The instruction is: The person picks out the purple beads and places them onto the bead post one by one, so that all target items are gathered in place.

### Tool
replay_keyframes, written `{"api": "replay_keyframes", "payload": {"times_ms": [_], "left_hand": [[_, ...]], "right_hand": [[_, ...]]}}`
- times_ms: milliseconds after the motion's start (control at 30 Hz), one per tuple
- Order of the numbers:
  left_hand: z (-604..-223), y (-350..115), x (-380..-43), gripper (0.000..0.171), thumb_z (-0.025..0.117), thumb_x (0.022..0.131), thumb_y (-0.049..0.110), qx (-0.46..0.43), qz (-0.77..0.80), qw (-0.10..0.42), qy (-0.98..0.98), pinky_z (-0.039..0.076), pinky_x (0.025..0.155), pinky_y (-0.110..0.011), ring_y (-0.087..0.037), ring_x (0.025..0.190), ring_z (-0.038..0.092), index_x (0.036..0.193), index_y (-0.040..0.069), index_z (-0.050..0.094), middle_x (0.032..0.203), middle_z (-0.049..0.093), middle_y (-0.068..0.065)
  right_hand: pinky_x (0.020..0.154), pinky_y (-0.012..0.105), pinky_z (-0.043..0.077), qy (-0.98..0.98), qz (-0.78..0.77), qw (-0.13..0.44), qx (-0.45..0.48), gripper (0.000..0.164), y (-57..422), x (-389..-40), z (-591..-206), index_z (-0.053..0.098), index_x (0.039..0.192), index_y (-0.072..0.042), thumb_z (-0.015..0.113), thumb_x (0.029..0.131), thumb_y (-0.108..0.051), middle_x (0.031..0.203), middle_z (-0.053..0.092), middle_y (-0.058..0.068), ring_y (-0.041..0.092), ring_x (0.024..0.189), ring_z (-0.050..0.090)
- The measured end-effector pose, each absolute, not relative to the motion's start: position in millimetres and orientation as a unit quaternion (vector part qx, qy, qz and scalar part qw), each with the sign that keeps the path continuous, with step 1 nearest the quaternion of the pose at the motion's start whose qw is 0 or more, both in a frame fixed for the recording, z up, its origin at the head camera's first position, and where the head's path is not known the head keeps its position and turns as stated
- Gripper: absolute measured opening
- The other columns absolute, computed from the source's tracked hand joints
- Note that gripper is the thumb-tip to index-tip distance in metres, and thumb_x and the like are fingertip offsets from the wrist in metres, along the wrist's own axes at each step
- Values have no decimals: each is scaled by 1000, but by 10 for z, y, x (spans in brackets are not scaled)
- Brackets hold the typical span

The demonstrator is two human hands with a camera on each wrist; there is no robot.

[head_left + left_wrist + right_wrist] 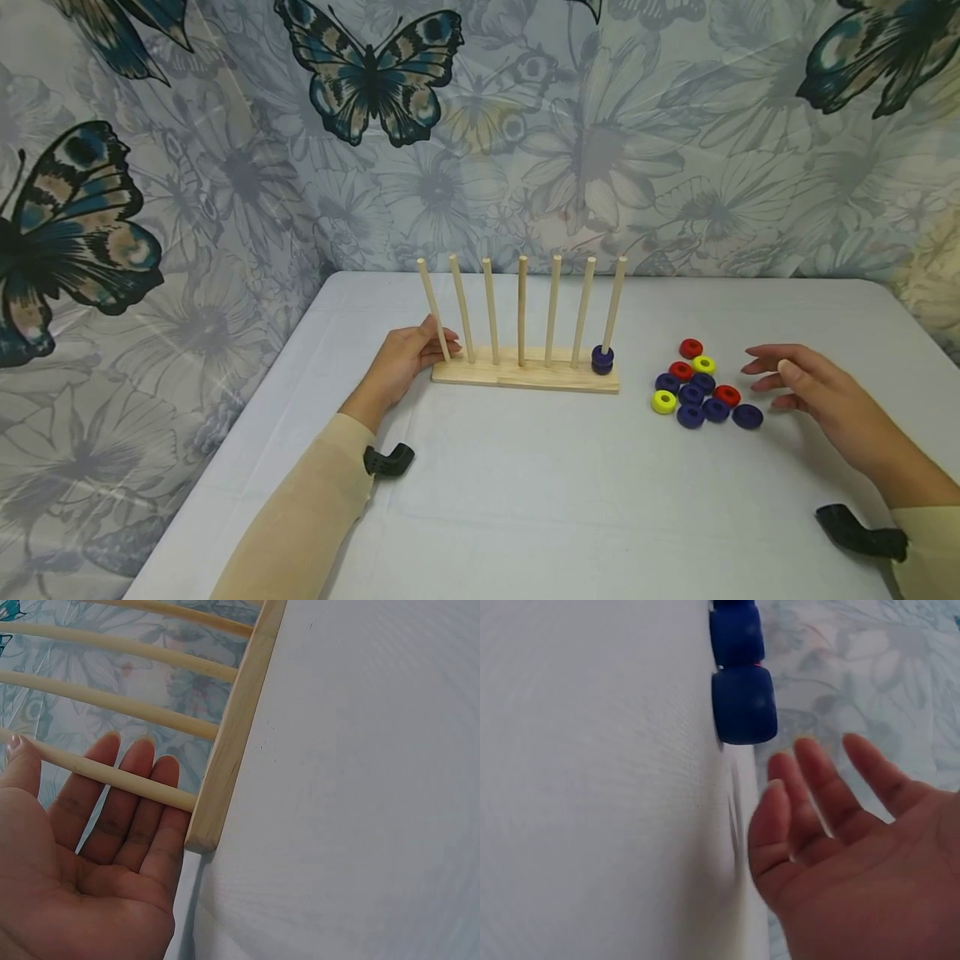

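Note:
A wooden rack [525, 380] with a row of upright pegs stands on the table. My left hand [408, 354] is at its left end, the thumb against the leftmost peg [142, 784] and the fingers passing loosely behind it. Dark blue rings [602, 360] sit stacked at the foot of the rightmost peg. To the right of the rack lies a loose group of rings: several blue rings [691, 394], red rings [691, 348] and yellow rings [663, 402]. My right hand [821, 392] is just right of this group, fingers relaxed and holding nothing. In the right wrist view, a blue ring [744, 705] lies beyond its fingertips.
A white cloth [562, 500] covers the table. Behind and to the left hangs a backdrop [600, 150] printed with flowers and butterflies. A dark strap mount is on each wrist, the left mount [390, 460] and the right mount [861, 533].

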State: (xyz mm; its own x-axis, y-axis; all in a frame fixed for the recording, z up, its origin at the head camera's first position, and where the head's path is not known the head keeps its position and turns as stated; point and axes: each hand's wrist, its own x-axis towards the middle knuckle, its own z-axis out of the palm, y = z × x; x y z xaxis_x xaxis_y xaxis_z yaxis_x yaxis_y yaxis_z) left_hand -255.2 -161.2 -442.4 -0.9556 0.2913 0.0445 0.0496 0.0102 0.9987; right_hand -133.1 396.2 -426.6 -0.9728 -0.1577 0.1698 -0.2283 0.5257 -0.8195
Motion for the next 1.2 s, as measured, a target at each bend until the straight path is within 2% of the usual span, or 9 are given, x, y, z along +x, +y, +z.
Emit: {"api": "replay_keyframes", "payload": {"times_ms": [100, 233, 400, 500, 633, 767, 933, 1200], "left_hand": [[-4414, -1610, -2548, 68, 50, 116, 49, 119, 694, 87, 704, 56, 107, -40, -31, 117, 71, 124, -15, 72, 117, 76, -22], [-4406, -1605, -2549, 67, 49, 116, 48, 119, 693, 88, 705, 56, 107, -40, -32, 117, 71, 123, -15, 72, 117, 76, -23], [-4406, -1607, -2571, 68, 50, 115, 50, 120, 693, 88, 706, 57, 106, -40, -32, 117, 71, 123, -15, 73, 117, 76, -23], [-4410, -1609, -2577, 69, 51, 115, 50, 120, 693, 88, 705, 57, 106, -40, -32, 117, 71, 122, -14, 73, 116, 76, -23], [-4420, -1608, -2570, 69, 52, 114, 51, 117, 695, 86, 704, 57, 106, -40, -32, 116, 71, 122, -14, 74, 115, 76, -23], [-4420, -1607, -2563, 70, 52, 114, 52, 118, 693, 86, 706, 57, 106, -40, -31, 116, 72, 122, -14, 73, 116, 76, -22], [-4413, -1611, -2564, 71, 51, 114, 51, 121, 694, 88, 704, 56, 107, -41, -32, 116, 71, 124, -16, 72, 116, 76, -24], [-4425, -1609, -2571, 71, 52, 114, 51, 123, 697, 88, 701, 57, 106, -40, -30, 115, 72, 124, -16, 71, 115, 77, -23]], "right_hand": [[77, 20, 56, -881, 463, 24, 94, 31, 3981, -1327, -4299, 57, 148, -18, 44, 120, -19, 123, 67, -18, 0, 105, 64], [78, 17, 53, -888, 451, 12, 86, 35, 3989, -1319, -4358, 53, 151, -9, 55, 117, -16, 125, 65, -21, -6, 108, 61], [82, 12, 50, -889, 449, -1, 87, 45, 3994, -1314, -4410, 52, 152, -6, 68, 110, -11, 126, 66, -16, -4, 108, 59], [80, 15, 51, -894, 439, -3, 88, 53, 3994, -1313, -4427, 52, 152, -4, 75, 105, -8, 124, 67, -10, 5, 105, 61], [78, 17, 52, -901, 422, -3, 102, 61, 3997, -1318, -4451, 53, 151, 0, 82, 98, -4, 121, 68, -1, 7, 102, 62], [78, 16, 51, -911, 397, -7, 110, 64, 3983, -1330, -4456, 54, 149, 2, 87, 94, -4, 123, 68, 9, 5, 101, 61], [77, 15, 50, -924, 368, -24, 102, 51, 3971, -1342, -4439, 61, 140, 4, 85, 97, -7, 128, 68, 17, 3, 100, 59], [75, 17, 51, -929, 355, -25, 96, 42, 3965, -1337, -4425, 65, 135, 3, 83, 99, -10, 127, 68, 17, 5, 97, 58]]}}
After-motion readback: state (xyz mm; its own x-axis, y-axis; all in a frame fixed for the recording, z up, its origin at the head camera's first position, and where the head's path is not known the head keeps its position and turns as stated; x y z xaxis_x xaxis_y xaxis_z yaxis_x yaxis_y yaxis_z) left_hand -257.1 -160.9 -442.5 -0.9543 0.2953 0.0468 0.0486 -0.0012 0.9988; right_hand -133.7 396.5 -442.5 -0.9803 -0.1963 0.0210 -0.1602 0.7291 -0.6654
